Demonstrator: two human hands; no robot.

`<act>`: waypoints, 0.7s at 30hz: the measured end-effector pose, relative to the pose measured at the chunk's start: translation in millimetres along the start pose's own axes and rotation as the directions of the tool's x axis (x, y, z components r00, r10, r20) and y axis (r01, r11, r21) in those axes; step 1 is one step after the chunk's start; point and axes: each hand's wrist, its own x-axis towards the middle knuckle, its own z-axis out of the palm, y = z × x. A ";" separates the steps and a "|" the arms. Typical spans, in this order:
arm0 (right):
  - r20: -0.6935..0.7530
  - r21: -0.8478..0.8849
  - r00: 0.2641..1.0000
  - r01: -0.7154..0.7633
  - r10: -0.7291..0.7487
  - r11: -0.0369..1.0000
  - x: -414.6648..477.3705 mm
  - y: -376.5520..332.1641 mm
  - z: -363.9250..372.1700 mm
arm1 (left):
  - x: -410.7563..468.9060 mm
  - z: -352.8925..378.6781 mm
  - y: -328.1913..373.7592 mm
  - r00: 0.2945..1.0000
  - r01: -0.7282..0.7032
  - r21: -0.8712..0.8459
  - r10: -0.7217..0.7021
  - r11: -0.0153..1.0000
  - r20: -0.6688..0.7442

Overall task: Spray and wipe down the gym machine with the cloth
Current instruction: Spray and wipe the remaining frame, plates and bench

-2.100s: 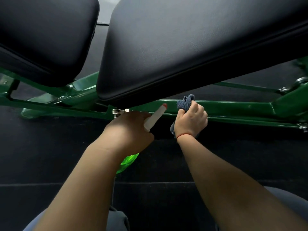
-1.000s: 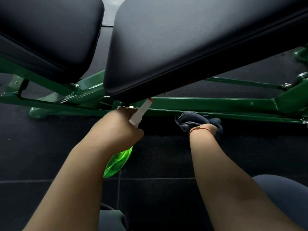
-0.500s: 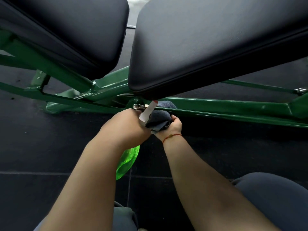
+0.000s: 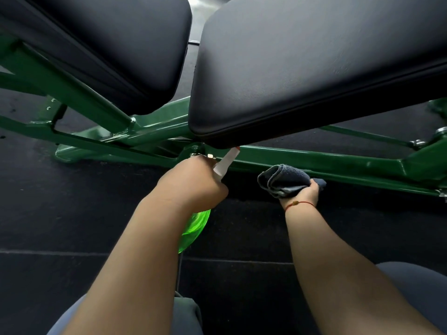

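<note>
The gym machine is a bench with a green steel frame (image 4: pixel 338 163) and two black pads, one at upper left (image 4: pixel 116 44) and one at upper right (image 4: pixel 314 68). My left hand (image 4: pixel 193 184) grips a spray bottle with a green body (image 4: pixel 193 230) and a white nozzle (image 4: pixel 226 163) that points up at the underside of the right pad. My right hand (image 4: pixel 307 192) holds a folded grey-blue cloth (image 4: pixel 283 180) against the lower green rail, to the right of the nozzle.
Black rubber floor tiles (image 4: pixel 72 213) lie under and in front of the bench. My knees in grey trousers (image 4: pixel 423 293) show at the bottom edge. Bolts and a bracket (image 4: pixel 418 142) sit at the frame's right end.
My right hand has slid the cloth to the right along the green rail, away from the nozzle. My left hand with the bottle has kept its place under the pad.
</note>
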 end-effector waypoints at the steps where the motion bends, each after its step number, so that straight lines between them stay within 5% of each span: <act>1: 0.063 -0.015 0.997 -0.041 0.042 0.999 -6.9 5.8 1.1 | -1.4 -0.5 1.4 1.000 0.006 -0.021 -0.006 1.000 -0.009; 8: 0.370 -0.152 0.867 -0.297 0.333 0.943 -62.0 68.6 31.4 | -8.6 1.7 2.3 0.992 0.083 -0.098 -0.092 0.992 -0.089; 12: 0.407 -0.306 0.788 -0.359 0.462 0.882 -76.5 93.8 44.9 | -11.2 0.7 3.9 0.992 0.095 -0.114 -0.103 0.989 -0.069; 16: 0.306 -0.343 0.867 -0.284 0.392 0.895 -71.8 92.1 48.7 | -6.8 1.6 8.3 0.990 0.124 -0.112 -0.131 0.986 -0.053; 21: 0.032 -0.172 0.993 -0.107 0.114 0.979 5.6 60.5 44.3 | 7.4 7.2 16.7 0.993 0.111 -0.059 -0.114 0.992 -0.040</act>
